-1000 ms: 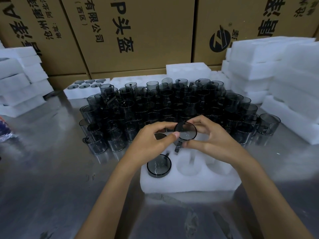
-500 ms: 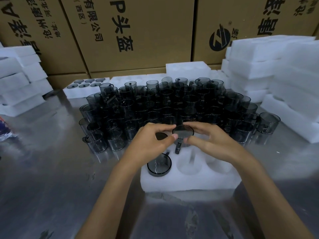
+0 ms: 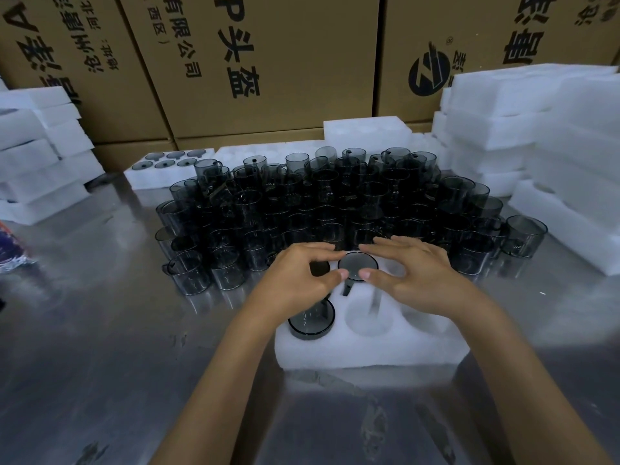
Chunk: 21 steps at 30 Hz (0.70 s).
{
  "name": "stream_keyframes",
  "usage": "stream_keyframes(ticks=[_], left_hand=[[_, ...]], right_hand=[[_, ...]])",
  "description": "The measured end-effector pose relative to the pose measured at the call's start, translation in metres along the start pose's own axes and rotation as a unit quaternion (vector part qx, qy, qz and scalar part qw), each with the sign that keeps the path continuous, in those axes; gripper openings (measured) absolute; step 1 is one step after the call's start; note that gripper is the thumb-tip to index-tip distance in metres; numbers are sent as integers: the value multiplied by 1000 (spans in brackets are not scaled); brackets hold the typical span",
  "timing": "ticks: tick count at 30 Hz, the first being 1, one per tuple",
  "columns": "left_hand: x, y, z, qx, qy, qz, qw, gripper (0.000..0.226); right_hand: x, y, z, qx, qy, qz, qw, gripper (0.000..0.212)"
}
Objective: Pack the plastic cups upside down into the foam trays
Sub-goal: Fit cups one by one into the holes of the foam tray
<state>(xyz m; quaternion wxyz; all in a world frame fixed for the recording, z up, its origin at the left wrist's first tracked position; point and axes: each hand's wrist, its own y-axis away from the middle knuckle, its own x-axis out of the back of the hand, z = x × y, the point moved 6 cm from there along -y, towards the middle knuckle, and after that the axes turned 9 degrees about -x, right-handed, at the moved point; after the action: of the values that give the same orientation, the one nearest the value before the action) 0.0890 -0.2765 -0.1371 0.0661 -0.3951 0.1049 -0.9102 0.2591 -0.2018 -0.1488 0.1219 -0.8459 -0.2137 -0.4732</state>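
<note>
A white foam tray (image 3: 369, 350) with round holes lies on the steel table in front of me. A dark, see-through plastic cup (image 3: 357, 265) sits upside down in its back middle hole, handle toward me. My left hand (image 3: 298, 276) and my right hand (image 3: 416, 276) each pinch this cup's rim between thumb and forefinger. A second upturned cup (image 3: 312, 320) fills the front left hole. A third cup (image 3: 318, 267) in the back left hole is partly hidden by my left hand. The other holes hold nothing.
A dense crowd of upright cups (image 3: 335, 203) stands just behind the tray. A filled foam tray (image 3: 167, 162) lies at the back left. Foam trays are stacked at the right (image 3: 536, 129) and left (image 3: 33, 146). Cardboard boxes (image 3: 268, 62) wall off the back.
Both hands have lowered the upturned cup from above the tray down into the back middle hole. Its base now lies flat instead of tilted toward me.
</note>
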Motion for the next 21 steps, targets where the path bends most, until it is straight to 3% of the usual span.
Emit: stream_keyframes(ticks=[4, 8, 10, 15, 19, 21], left_hand=[[8, -1, -3, -13, -12, 37, 999, 31], [47, 3, -24, 8, -88, 204, 975, 41], [60, 6, -41, 29, -128, 238, 962, 51], [66, -1, -70, 36, -168, 200, 964, 67], [62, -11, -73, 33, -241, 153, 958, 66], [63, -11, -72, 31, -243, 171, 954, 63]], right_hand=[[4, 0, 0, 7, -12, 29, 999, 48], [3, 1, 0, 9, -11, 42, 999, 46], [1, 1, -1, 9, -7, 47, 999, 46], [0, 1, -2, 9, 6, 56, 998, 45], [0, 1, -1, 9, 3, 52, 999, 45], [0, 1, -1, 7, 5, 49, 999, 45]])
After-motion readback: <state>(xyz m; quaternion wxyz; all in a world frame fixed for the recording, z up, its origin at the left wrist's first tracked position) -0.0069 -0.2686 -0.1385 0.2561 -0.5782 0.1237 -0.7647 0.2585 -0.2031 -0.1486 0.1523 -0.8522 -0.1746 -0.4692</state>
